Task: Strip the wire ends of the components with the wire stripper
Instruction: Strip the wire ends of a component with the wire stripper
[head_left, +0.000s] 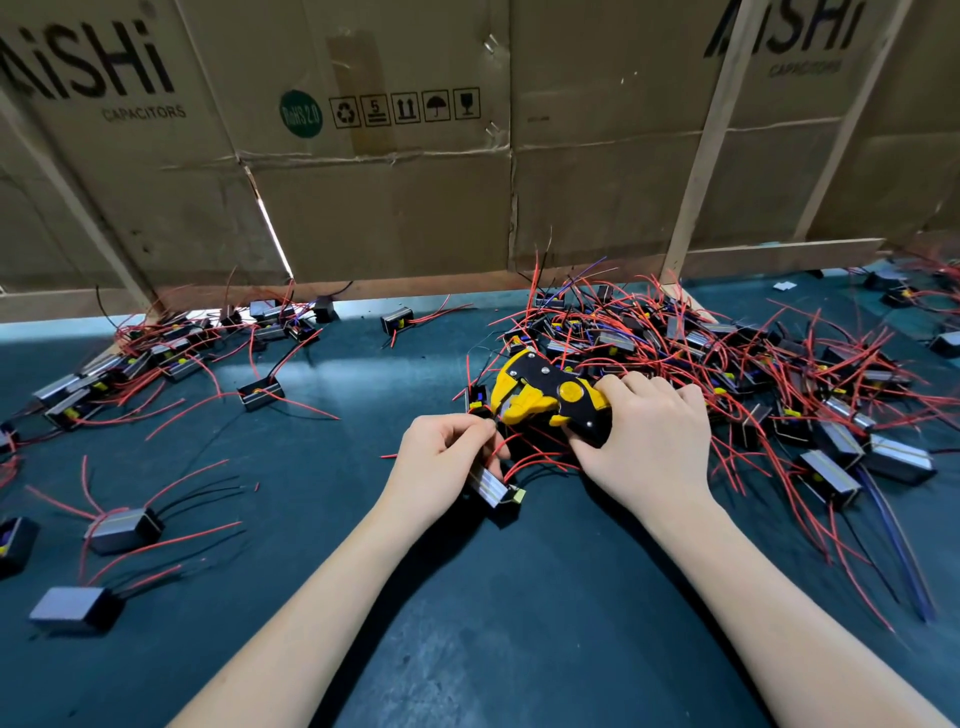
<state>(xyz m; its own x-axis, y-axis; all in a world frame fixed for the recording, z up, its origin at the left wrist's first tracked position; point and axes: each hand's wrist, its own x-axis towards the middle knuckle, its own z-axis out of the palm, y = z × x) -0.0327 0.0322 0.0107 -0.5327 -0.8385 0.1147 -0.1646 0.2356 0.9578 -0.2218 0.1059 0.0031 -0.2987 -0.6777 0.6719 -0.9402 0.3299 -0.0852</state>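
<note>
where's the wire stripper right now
In the head view the yellow and black wire stripper is just right of centre, gripped by the right hand, at the near left edge of the big pile of components.

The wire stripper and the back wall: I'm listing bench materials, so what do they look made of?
Wire stripper: apparently moulded plastic, yellow and black with a slight sheen, with what look like metal rivets. Back wall: brown corrugated cardboard, matte, with creases, tape and printed box symbols.
</note>
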